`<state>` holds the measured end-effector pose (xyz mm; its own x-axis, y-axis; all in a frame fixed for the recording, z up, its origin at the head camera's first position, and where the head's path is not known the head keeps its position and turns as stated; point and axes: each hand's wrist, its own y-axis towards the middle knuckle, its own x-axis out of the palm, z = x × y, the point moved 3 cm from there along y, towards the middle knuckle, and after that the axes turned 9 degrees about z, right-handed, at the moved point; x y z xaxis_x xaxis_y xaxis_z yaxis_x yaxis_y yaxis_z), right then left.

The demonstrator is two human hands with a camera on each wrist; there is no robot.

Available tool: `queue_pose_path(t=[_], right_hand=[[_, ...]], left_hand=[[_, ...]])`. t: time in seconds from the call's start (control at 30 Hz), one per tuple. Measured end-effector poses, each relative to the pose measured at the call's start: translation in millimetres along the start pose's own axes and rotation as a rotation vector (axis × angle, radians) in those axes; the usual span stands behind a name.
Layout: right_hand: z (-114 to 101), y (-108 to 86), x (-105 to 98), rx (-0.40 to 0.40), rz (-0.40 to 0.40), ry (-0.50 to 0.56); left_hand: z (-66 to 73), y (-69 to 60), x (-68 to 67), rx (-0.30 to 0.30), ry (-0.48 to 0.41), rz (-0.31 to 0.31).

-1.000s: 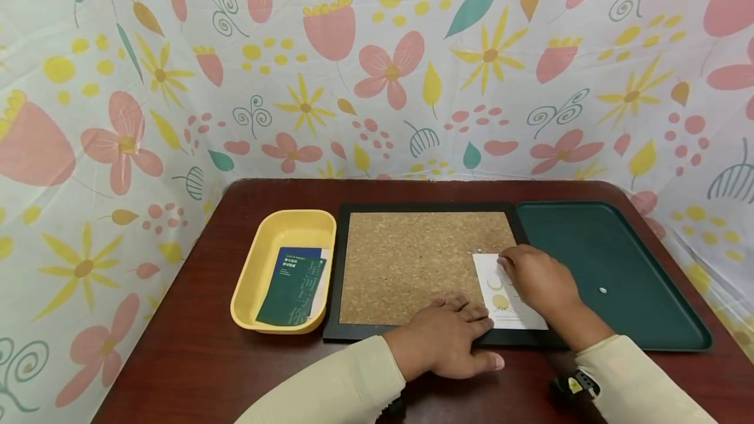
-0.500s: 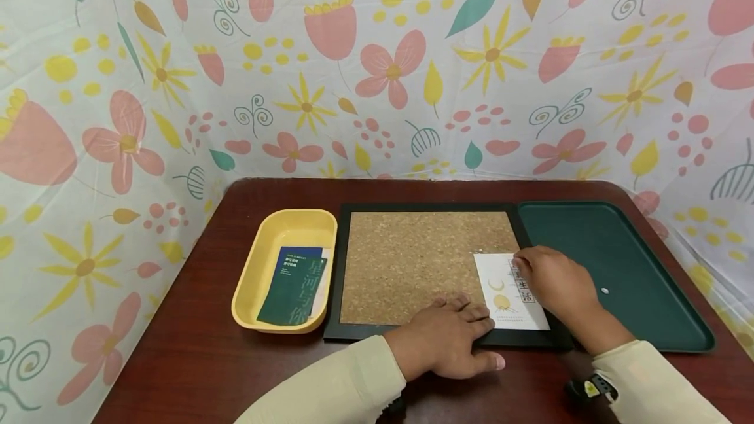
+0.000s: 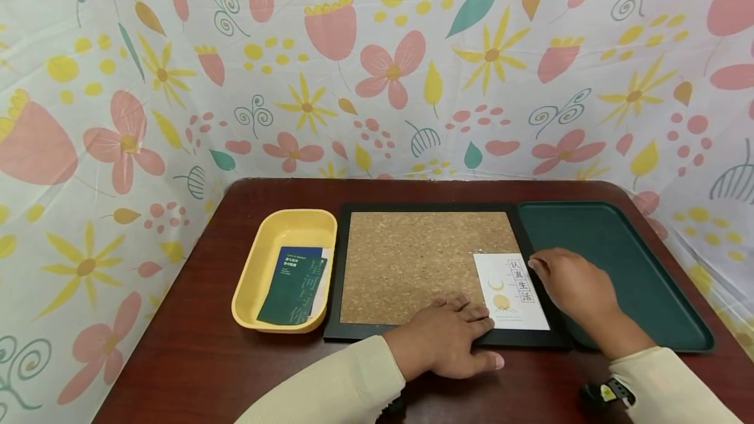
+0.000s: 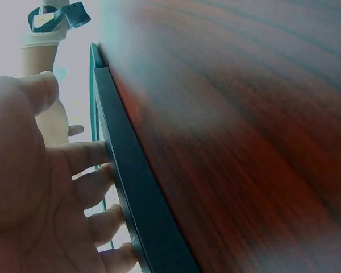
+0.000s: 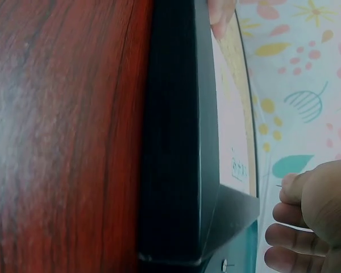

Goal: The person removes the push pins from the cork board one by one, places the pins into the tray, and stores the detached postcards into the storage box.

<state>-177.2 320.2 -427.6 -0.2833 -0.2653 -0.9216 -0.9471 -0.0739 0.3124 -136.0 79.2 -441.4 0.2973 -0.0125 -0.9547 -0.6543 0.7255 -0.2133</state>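
A white printed card [image 3: 508, 306] lies on the lower right of a black-framed cork board [image 3: 412, 260]. Small shiny specks show at its top left corner. My left hand [image 3: 450, 339] rests flat over the board's lower frame, its fingertips at the card's lower left edge, fingers straight in the left wrist view. My right hand [image 3: 580, 288] hovers above the board's right frame, just off the card's right side. Its thumb and finger pinch a thumbtack; only the thin point [image 5: 279, 185] shows in the right wrist view.
Right of the board lies a dark green tray [image 3: 660, 306]; a white-headed thumbtack [image 5: 224, 265] sits on it in the right wrist view. At the left, a yellow bin [image 3: 294, 224] holds booklets [image 3: 291, 293]. A floral curtain [image 3: 389, 129] closes off the back and sides.
My right hand has moved right, off the card toward the tray, uncovering the card's printed characters. The tack on the tray is now hidden in the head view. My left hand has stayed put.
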Motion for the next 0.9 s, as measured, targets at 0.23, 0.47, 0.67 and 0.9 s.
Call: queue_pose_path(t=[0.23,0.47,0.67,0.9], right_hand=[[11.0,-2.0,-1.0,0.025,-0.014,-0.029],[24.9,-4.3,-2.5,0.038,-0.032,-0.036],[33.4,-6.6,-4.7,0.035,-0.015,-0.037],[38.9,-8.0,-5.9,0.036,-0.012,-0.047]], left_hand=[[-0.4,0.0,2.1,0.003,0.0,0.014],[-0.5,0.2,2.0,0.005,-0.003,0.008],[-1.2,-0.5,1.9,0.004,-0.005,0.008],[-1.4,-0.9,0.3,0.001,-0.008,0.007]])
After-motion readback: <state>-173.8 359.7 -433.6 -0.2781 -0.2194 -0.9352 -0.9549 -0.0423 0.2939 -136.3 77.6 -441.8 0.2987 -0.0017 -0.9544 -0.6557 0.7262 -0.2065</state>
